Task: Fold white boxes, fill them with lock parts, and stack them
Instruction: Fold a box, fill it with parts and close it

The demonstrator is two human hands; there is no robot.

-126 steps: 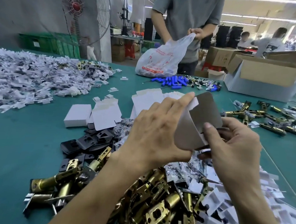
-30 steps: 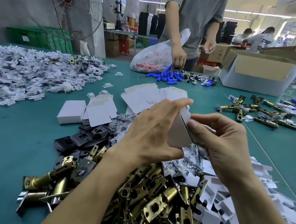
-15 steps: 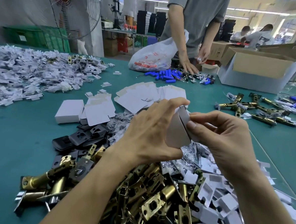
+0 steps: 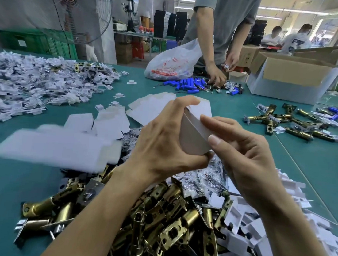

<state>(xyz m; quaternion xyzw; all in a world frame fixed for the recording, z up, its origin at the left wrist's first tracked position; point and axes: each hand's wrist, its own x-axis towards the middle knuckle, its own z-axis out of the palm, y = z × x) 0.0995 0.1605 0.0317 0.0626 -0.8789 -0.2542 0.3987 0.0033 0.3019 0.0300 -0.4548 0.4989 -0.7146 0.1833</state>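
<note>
Both hands gripped one white box (image 4: pixel 193 137) above the green worktop (image 4: pixel 320 166). The left hand (image 4: pixel 163 143) curled around it; the right hand (image 4: pixel 247 158) pinched its flap. Brass latches (image 4: pixel 158 216) lay heaped below.

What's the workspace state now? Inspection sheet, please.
Surface: green table, largely covered.
Job's things: white box held mid-fold; flat box blanks behind it; brass latches heaped under the hands.
Clutter: white scrap heap far left; blue cylinders far side; blurred white shape at left, cannot identify.
Grippers: left hand grips the box; right hand pinches it.
Cables: thin wires among the blue cylinders.
Surroundings: another person opposite, plastic bag, cardboard carton, fan.
</note>
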